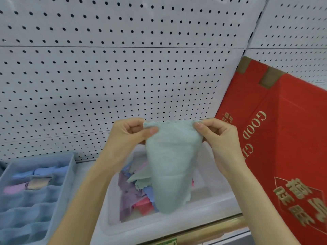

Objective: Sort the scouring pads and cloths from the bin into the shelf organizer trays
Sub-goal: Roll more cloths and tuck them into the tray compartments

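The left hand (131, 137) and right hand (219, 138) each pinch a top corner of the pale green scalloped-edge cloth (169, 165), which hangs above the white plastic bin (177, 225) of mixed cloths on the shelf, right of the blue compartment organizer tray (58, 191).

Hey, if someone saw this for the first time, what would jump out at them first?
The pale green cloth at centre, held up by its top corners between the left hand and right hand, above the white bin of coloured cloths. Next, the big red box with gold lettering at the right, in front of the white pegboard.
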`<state>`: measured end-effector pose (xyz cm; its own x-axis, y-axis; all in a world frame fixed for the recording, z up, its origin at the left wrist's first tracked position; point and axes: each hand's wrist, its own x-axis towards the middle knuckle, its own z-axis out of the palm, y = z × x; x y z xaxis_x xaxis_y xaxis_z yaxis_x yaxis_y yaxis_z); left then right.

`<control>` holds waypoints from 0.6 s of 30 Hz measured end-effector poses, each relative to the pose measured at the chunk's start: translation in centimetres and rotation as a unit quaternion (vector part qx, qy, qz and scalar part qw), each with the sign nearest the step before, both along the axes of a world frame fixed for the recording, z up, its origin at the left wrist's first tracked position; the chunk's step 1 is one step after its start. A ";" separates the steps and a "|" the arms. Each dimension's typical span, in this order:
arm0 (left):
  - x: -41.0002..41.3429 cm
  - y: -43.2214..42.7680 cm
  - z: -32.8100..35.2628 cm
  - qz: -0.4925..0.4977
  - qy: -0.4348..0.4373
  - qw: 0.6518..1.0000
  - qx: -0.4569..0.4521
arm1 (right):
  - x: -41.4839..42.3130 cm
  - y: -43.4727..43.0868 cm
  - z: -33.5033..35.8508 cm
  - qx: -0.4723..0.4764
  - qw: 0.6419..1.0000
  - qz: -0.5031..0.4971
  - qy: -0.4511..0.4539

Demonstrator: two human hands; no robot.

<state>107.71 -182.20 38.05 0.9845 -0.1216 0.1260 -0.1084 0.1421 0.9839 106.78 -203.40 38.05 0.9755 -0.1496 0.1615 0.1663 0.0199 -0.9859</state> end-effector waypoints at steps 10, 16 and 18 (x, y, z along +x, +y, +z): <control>1.2 -3.5 -3.0 0.252 -0.054 0.940 0.224 | 0.7 2.3 -2.8 -0.270 0.940 -0.196 -0.075; 0.2 -3.8 -3.4 0.287 -0.141 0.906 0.279 | 0.6 2.3 -3.3 -0.390 0.869 -0.263 -0.155; 0.0 -4.3 -3.7 0.297 -0.185 0.887 0.302 | 0.5 2.8 -3.5 -0.385 0.869 -0.253 -0.180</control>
